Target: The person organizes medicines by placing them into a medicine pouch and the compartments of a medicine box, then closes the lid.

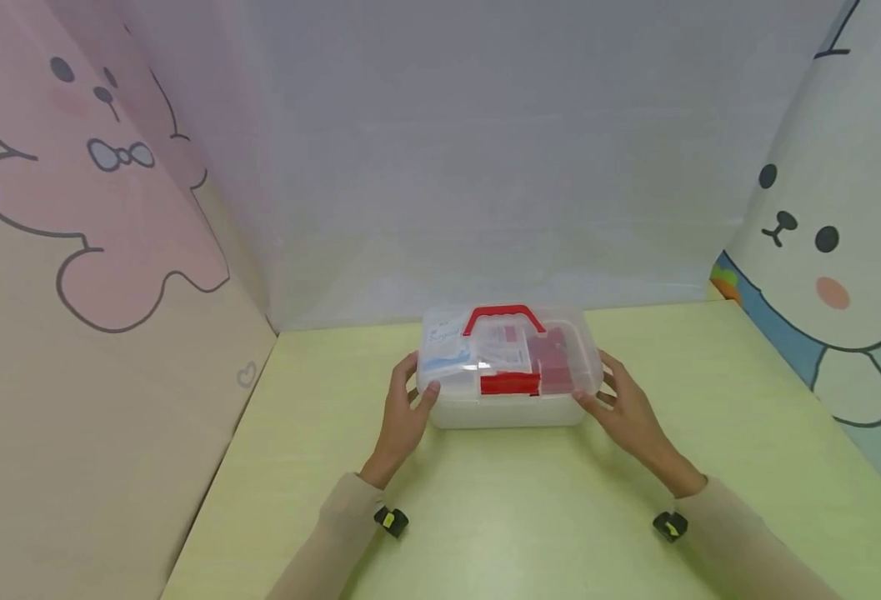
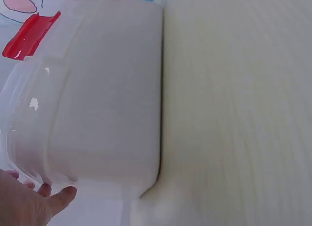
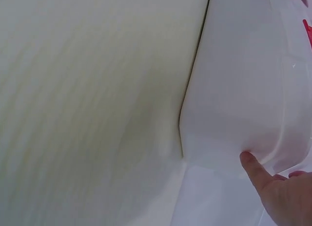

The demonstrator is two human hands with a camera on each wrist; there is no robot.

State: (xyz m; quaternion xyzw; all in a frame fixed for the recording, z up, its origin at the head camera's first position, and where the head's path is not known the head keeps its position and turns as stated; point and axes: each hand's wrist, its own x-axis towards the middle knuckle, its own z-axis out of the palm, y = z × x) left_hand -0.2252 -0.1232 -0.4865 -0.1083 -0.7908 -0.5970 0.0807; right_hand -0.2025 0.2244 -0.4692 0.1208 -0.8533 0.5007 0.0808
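A clear plastic storage box [image 1: 506, 412] with a see-through lid sits toward the back of the table. A red carry handle [image 1: 504, 311] and a red latch [image 1: 510, 383] stand out on it. Packets with printed labels [image 1: 446, 343] and a red item [image 1: 551, 360] show through the lid. My left hand [image 1: 402, 417] grips the box's left end, thumb at the front corner. At the opposite end, my right hand [image 1: 631, 414] holds it likewise, its thumb [image 3: 251, 162] pressed to the front corner in the right wrist view. Some fingers are hidden behind the ends.
The pale yellow table [image 1: 500, 517] runs under the box to a whitish backdrop [image 1: 500, 167]. Cartoon-printed sheets [image 1: 95, 250] stand at the left and right sides. Small black devices [image 1: 391, 522] are worn at both sleeves.
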